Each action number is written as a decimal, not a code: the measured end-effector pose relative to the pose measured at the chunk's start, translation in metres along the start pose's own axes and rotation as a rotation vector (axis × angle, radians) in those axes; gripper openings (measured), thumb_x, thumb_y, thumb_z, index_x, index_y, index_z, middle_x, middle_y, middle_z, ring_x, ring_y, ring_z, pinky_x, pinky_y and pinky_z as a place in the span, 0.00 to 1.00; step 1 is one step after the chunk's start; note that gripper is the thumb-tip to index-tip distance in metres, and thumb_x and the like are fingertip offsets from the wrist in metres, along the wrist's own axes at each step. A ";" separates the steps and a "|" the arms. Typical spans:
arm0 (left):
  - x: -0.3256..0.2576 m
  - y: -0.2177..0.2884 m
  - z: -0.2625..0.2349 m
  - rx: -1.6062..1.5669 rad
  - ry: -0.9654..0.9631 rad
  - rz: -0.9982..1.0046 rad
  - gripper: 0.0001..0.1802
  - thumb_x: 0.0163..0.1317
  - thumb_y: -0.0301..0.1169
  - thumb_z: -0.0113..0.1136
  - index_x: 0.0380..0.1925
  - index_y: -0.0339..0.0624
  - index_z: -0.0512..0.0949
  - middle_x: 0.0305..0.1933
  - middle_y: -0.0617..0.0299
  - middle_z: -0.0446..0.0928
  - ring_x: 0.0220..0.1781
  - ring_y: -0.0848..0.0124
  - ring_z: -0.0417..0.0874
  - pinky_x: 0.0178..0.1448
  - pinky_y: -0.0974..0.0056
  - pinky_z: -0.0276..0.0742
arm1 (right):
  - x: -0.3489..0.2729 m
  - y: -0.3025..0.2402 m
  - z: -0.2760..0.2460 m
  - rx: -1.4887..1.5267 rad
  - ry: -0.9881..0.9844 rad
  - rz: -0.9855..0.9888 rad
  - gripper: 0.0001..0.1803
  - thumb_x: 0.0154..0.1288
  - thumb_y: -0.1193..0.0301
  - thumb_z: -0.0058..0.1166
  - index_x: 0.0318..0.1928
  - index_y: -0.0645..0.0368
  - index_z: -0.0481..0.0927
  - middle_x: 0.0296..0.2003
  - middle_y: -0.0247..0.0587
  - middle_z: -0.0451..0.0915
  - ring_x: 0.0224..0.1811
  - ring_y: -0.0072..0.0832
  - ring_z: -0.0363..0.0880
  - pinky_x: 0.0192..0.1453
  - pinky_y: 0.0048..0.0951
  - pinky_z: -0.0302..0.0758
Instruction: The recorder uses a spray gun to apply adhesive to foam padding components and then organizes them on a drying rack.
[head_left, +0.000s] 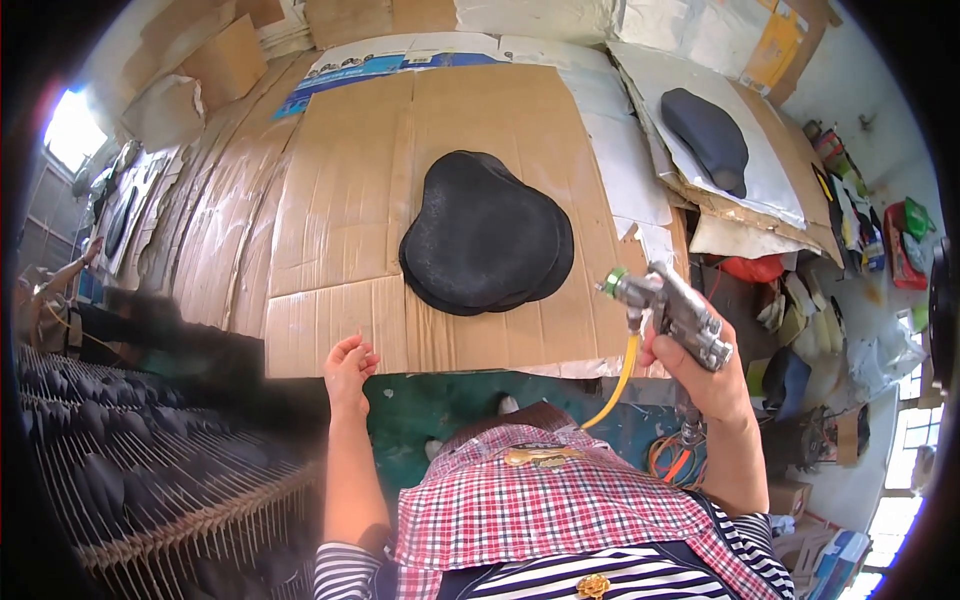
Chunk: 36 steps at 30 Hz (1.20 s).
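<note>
A stack of black, three-lobed padded pieces lies on the brown cardboard sheet in front of me. My right hand is wrapped round a metal spray gun with a green ring near its nozzle, which points left. From the gun a yellow hose runs down toward my apron. My left hand hovers at the cardboard's near edge, empty, its fingers loosely bent and apart. Neither hand touches the black stack.
To the right, another black piece lies on a cardboard-covered surface. Racks with many dark pieces stand at the lower left. At the far left another person's arm shows. Coiled orange hose lies on the green floor.
</note>
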<state>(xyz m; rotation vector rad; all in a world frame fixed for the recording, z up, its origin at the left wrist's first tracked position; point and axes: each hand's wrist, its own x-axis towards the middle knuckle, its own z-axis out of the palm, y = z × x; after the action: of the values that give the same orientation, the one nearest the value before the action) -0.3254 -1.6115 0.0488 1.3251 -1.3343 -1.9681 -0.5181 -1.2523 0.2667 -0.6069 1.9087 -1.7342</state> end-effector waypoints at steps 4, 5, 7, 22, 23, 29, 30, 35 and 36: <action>0.002 -0.008 -0.002 -0.009 0.031 -0.030 0.12 0.61 0.26 0.56 0.46 0.40 0.74 0.37 0.59 0.78 0.33 0.69 0.81 0.38 0.68 0.76 | 0.006 0.004 -0.017 -0.034 0.096 -0.044 0.25 0.61 0.75 0.59 0.58 0.66 0.69 0.36 0.34 0.78 0.33 0.18 0.76 0.40 0.21 0.77; 0.003 -0.010 -0.001 -0.022 0.038 -0.035 0.12 0.61 0.26 0.56 0.45 0.40 0.74 0.36 0.60 0.78 0.31 0.71 0.81 0.36 0.70 0.75 | 0.002 0.001 -0.022 -0.066 0.114 -0.003 0.23 0.62 0.75 0.59 0.57 0.66 0.71 0.35 0.33 0.78 0.33 0.18 0.77 0.40 0.22 0.77; 0.007 -0.012 0.003 -0.032 0.036 -0.046 0.11 0.61 0.25 0.56 0.44 0.40 0.74 0.35 0.61 0.78 0.30 0.73 0.80 0.35 0.71 0.74 | -0.010 0.001 -0.034 -0.082 0.127 0.003 0.23 0.62 0.76 0.58 0.57 0.66 0.71 0.35 0.33 0.78 0.33 0.18 0.77 0.39 0.22 0.77; 0.033 -0.028 0.064 0.014 -0.080 -0.025 0.11 0.60 0.25 0.56 0.43 0.41 0.74 0.34 0.61 0.78 0.30 0.71 0.80 0.37 0.68 0.75 | 0.004 0.001 -0.021 0.003 -0.160 0.044 0.30 0.56 0.78 0.60 0.61 0.68 0.67 0.34 0.41 0.78 0.35 0.24 0.77 0.42 0.25 0.76; 0.032 -0.028 0.066 0.021 -0.094 -0.031 0.11 0.60 0.25 0.56 0.43 0.41 0.74 0.34 0.61 0.78 0.30 0.71 0.80 0.37 0.68 0.75 | 0.011 -0.001 -0.017 0.003 -0.082 0.022 0.30 0.57 0.78 0.59 0.61 0.68 0.67 0.34 0.40 0.78 0.34 0.24 0.77 0.41 0.26 0.76; 0.031 -0.026 0.072 0.063 -0.080 -0.048 0.10 0.59 0.25 0.55 0.42 0.41 0.75 0.33 0.63 0.77 0.28 0.72 0.79 0.35 0.69 0.75 | 0.025 -0.009 -0.031 -0.035 0.057 -0.067 0.32 0.57 0.77 0.58 0.63 0.68 0.65 0.33 0.38 0.78 0.33 0.24 0.78 0.40 0.26 0.77; 0.034 -0.025 0.074 0.088 -0.069 -0.045 0.10 0.59 0.25 0.55 0.42 0.40 0.75 0.32 0.64 0.77 0.28 0.73 0.78 0.33 0.70 0.75 | 0.027 -0.009 -0.031 -0.035 0.053 -0.065 0.32 0.57 0.77 0.58 0.63 0.68 0.65 0.33 0.38 0.78 0.33 0.24 0.78 0.40 0.26 0.77; 0.060 -0.028 0.100 0.246 -0.069 0.005 0.11 0.59 0.25 0.54 0.42 0.40 0.75 0.30 0.65 0.75 0.25 0.77 0.76 0.28 0.72 0.71 | 0.038 -0.010 -0.029 -0.063 -0.040 -0.052 0.30 0.58 0.79 0.60 0.62 0.65 0.67 0.40 0.36 0.78 0.37 0.17 0.74 0.44 0.21 0.74; 0.069 -0.033 0.104 0.251 -0.095 0.046 0.11 0.58 0.25 0.54 0.42 0.39 0.75 0.30 0.65 0.75 0.24 0.77 0.75 0.26 0.73 0.70 | 0.039 -0.009 -0.029 -0.042 -0.020 -0.035 0.30 0.58 0.79 0.60 0.62 0.64 0.67 0.40 0.35 0.78 0.38 0.16 0.74 0.43 0.21 0.74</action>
<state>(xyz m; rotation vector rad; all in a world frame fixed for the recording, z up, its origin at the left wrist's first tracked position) -0.4424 -1.5984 -0.0036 1.3096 -1.6871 -1.9018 -0.5670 -1.2546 0.2756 -0.6749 1.9359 -1.7068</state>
